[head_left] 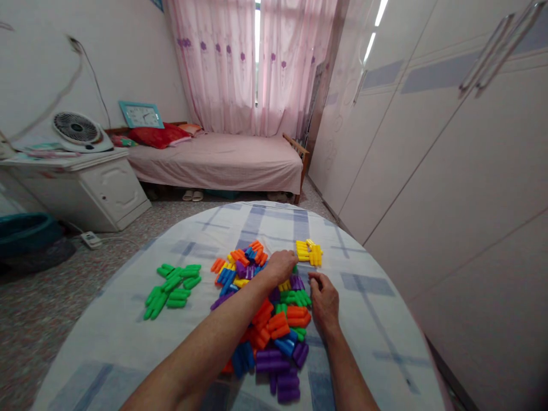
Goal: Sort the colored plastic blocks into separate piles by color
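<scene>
My left hand (282, 266) stretches across a mixed pile of plastic building pieces (261, 317), each shaped like joined tubes, in orange, blue, purple, green and yellow. Its fingers are bent together at the pile's far right edge, beside a small group of yellow pieces (309, 253); whatever lies between the fingertips is hidden. My right hand (324, 299) rests on the table along the pile's right side, fingers loosely curled with a gap showing and no piece visible in it. Nearest to it are green pieces (296, 298) and orange ones (298, 315). A separate green group (172, 290) lies to the left.
The oval table has a checked cloth (372, 319). Beyond it stands a bed (222, 162) with a pink sheet. White wardrobes (449, 188) line the right side. On the left, a fan (79, 130) sits on a white cabinet (113, 191) above a teal bin (28, 231).
</scene>
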The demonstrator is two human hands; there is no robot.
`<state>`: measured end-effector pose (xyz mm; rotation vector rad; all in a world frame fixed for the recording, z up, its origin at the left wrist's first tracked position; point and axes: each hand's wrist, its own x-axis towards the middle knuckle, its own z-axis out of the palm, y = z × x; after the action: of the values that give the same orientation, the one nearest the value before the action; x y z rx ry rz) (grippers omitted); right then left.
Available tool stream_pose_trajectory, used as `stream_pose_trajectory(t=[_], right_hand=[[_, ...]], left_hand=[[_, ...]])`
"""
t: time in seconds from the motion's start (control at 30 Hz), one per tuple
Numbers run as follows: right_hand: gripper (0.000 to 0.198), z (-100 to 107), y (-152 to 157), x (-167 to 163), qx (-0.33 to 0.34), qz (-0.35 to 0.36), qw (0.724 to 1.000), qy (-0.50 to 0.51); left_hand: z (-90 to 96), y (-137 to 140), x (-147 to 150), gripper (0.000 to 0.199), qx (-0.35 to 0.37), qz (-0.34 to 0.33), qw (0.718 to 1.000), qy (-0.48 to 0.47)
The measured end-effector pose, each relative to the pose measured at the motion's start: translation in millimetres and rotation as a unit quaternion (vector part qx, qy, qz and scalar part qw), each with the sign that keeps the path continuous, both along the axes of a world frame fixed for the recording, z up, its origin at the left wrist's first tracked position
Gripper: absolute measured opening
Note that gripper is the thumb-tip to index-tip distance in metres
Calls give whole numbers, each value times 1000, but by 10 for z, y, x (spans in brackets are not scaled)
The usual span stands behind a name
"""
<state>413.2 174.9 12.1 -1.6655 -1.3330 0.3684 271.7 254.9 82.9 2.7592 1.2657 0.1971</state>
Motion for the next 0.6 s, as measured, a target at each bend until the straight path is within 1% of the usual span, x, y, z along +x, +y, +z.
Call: stream_pose_trajectory(t=[0.1, 0.17, 0.23, 0.33, 0.4, 0.47, 0.53, 0.6], right_hand=[[34, 9, -5, -2, -2, 0, 1000, -3], [34, 10, -5, -1, -3, -2, 1000, -4], [34, 9, -4, 1, -2, -3, 1000, -6], [33, 9, 1, -1, -3, -3, 1000, -7], [34, 15, 4, -7, -8, -5, 1000, -7], [33, 27, 5, -15, -15, -9, 1000, -9], [33, 41, 3, -23, -19, -10, 1000, -16], [34, 54, -1, -28, -21, -9, 999, -22]], left_hand=[[54, 11, -56, 25, -1, 23, 1000, 6], [138, -13, -202, 26, 11, 40, 999, 0], [233, -58, -460, 28, 35, 65, 997, -10], [305, -138, -1031, 28, 93, 138, 986, -18], [272, -186, -1458, 28, 104, 195, 975, -4], [187, -230, -1840, 30, 104, 245, 964, 16], [82, -279, -2123, 32, 99, 276, 955, 49], [-3, -339, -2291, 34, 90, 285, 951, 85]])
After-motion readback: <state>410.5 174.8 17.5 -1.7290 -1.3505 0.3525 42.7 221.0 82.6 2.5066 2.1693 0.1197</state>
